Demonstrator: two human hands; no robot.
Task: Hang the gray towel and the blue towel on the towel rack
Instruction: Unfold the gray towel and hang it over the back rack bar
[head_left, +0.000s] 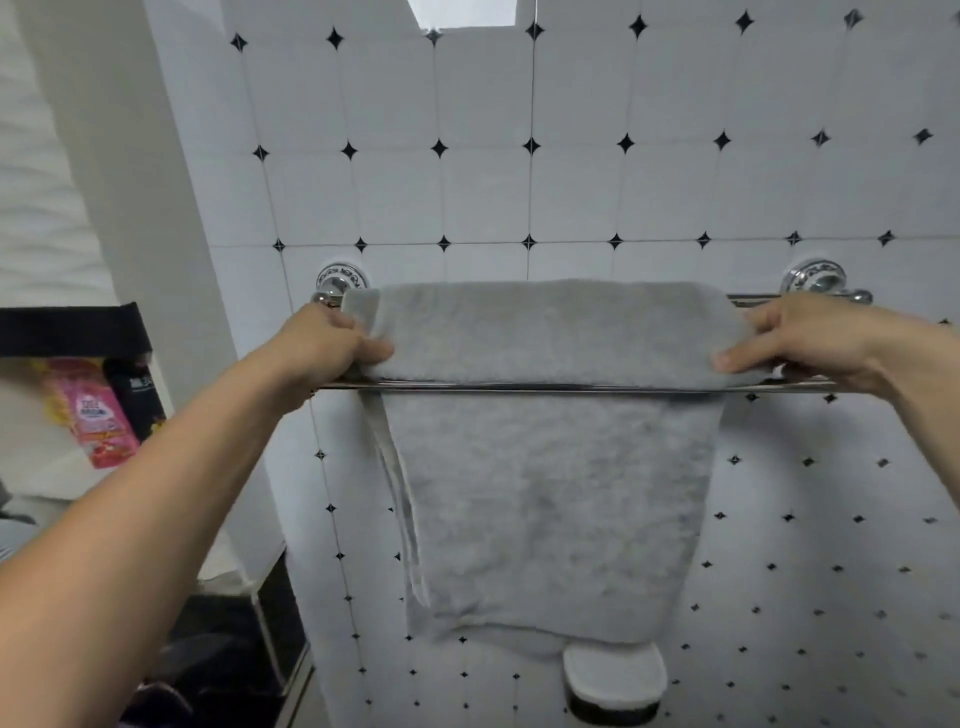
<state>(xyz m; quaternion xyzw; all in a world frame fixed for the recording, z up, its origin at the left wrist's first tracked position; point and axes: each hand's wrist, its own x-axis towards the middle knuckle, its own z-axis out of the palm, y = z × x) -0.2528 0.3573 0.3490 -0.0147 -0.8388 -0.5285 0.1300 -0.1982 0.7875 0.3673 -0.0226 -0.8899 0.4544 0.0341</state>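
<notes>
- White tile with small black diamonds backs the towel rack (571, 386).
- Gray towel (550, 467) lies draped over its front bar, spanning from one hand to the other.
- Left hand (327, 340) pinches one top corner, right hand (800, 343) the other.
- Seems they're squaring it up; the blue towel isn't in view, so fetching it comes next.
</notes>
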